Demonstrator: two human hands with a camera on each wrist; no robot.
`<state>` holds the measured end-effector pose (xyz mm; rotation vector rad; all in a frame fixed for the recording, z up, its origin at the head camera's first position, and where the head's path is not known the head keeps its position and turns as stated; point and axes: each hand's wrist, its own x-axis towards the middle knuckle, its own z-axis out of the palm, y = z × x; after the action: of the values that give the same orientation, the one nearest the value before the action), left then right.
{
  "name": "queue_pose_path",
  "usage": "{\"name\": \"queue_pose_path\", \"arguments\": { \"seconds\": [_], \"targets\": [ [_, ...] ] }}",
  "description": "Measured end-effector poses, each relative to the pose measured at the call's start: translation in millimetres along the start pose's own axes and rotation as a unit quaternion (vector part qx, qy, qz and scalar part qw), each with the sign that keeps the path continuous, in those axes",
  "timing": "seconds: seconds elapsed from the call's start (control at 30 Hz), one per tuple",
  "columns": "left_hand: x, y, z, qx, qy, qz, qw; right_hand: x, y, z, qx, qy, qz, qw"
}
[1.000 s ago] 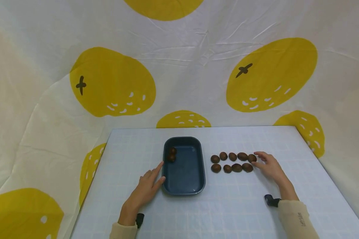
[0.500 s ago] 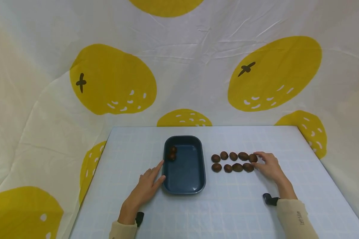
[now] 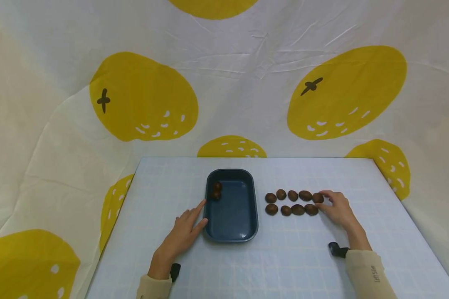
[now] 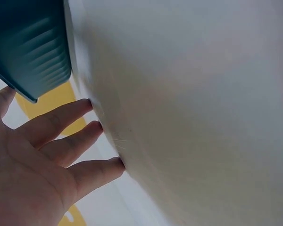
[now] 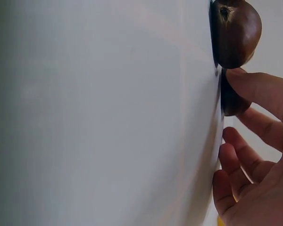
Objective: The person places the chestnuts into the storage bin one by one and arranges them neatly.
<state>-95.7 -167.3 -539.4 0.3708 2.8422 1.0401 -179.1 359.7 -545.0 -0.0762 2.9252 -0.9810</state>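
Two brown chestnuts (image 3: 216,191) lie against the left wall of a dark blue rectangular tray (image 3: 230,238). My left hand (image 3: 182,233) rests beside the tray with fingers extended, its index fingertip and thumb at the tray's left rim. Right of the tray, several more chestnuts (image 3: 298,209) are laid out in two rows on the table. At the right end of the far row, my right hand (image 3: 338,209) pinches the last chestnut (image 3: 317,198) between thumb and index finger. In the right wrist view this chestnut (image 5: 232,101) is partly hidden by the thumb, and a shiny neighbouring chestnut (image 5: 239,33) sits above it.
A pale checked cloth covers the table (image 3: 224,274). Behind it hangs a white curtain (image 3: 243,95) printed with yellow fruit. A small black camera (image 3: 338,250) is strapped at the right wrist, another black camera (image 3: 175,272) at the left.
The right thumb and index finger have closed in on the end chestnut of the far row. The left hand stays at the tray. The head view has shifted slightly.
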Motion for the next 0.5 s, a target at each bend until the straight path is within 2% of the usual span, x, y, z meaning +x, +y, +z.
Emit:
{"name": "queue_pose_path", "arguments": {
  "seconds": [0.5],
  "targets": [
    [0.1, 0.6, 1.3, 0.002, 0.008, 0.001, 1.0000, 1.6, -4.4, 1.4, -0.024, 0.010, -0.002, 1.000]
  ]
}}
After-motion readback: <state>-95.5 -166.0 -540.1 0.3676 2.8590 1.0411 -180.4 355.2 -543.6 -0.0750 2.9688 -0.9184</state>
